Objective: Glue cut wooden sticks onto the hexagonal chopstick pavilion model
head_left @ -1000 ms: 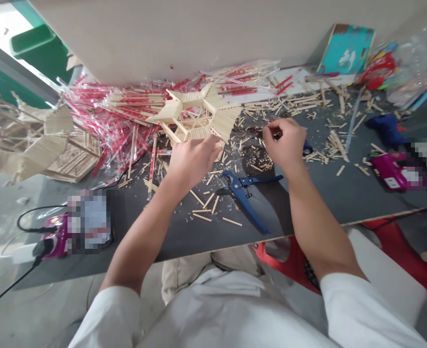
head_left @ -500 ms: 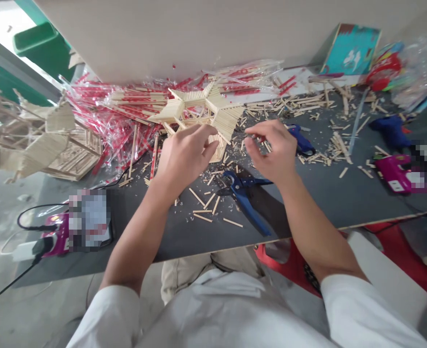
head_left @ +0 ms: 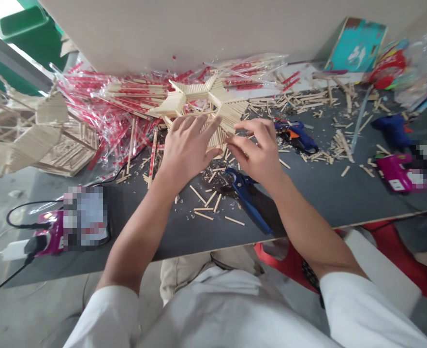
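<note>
A roof-like model of pale wooden sticks (head_left: 231, 112), with star-like points, stands on the dark table in front of me. My left hand (head_left: 187, 142) lies over its near left side, fingers stretched out and thumb apart. At the model's near right edge, my right hand (head_left: 257, 147) has its thumb and fingers curled into a pinch. Whatever sits between those fingertips is too small or hidden to make out. Blue-handled cutters (head_left: 251, 205) lie just below my right hand. Behind it rests a blue glue gun (head_left: 300, 135).
Short stick offcuts (head_left: 204, 208) litter the table (head_left: 329, 193). Red-and-clear wrapped stick packs (head_left: 126, 99) line the back. A larger stick model (head_left: 50, 130) stands left, near a phone (head_left: 92, 217) and a purple power block (head_left: 51, 232). Another blue glue gun (head_left: 392, 130) lies right.
My right hand has moved left and in to the model's edge, its fingers drawn closer together. My left hand has flattened and spread over the model. The view has shifted slightly.
</note>
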`<action>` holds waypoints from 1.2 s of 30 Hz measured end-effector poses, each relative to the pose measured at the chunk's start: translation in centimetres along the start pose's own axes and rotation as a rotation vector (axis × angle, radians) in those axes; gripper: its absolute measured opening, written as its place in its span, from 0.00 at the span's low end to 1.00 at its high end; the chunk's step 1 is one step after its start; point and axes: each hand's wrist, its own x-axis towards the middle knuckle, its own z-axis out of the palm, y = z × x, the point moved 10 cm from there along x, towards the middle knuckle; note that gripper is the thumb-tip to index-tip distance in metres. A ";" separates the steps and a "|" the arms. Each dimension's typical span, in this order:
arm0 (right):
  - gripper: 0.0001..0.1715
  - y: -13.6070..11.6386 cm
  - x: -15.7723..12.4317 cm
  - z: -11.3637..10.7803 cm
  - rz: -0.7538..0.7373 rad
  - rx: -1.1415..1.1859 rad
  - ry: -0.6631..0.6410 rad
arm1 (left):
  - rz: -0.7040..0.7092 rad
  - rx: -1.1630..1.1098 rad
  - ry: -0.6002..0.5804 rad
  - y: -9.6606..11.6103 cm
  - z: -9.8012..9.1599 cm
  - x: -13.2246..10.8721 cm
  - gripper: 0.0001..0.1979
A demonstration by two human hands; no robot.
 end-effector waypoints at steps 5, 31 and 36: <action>0.16 -0.3 0.3 0.4 0.022 -0.020 -0.043 | -0.024 -0.008 0.003 0.0 0.2 0.1 0.30; 0.19 -0.4 0.2 0.2 -0.043 0.009 0.000 | -0.019 -0.012 0.010 0.6 0.1 -0.2 0.36; 0.17 -0.3 0.3 0.3 -0.031 0.018 0.017 | -0.013 -0.009 0.006 0.7 0.0 -0.2 0.33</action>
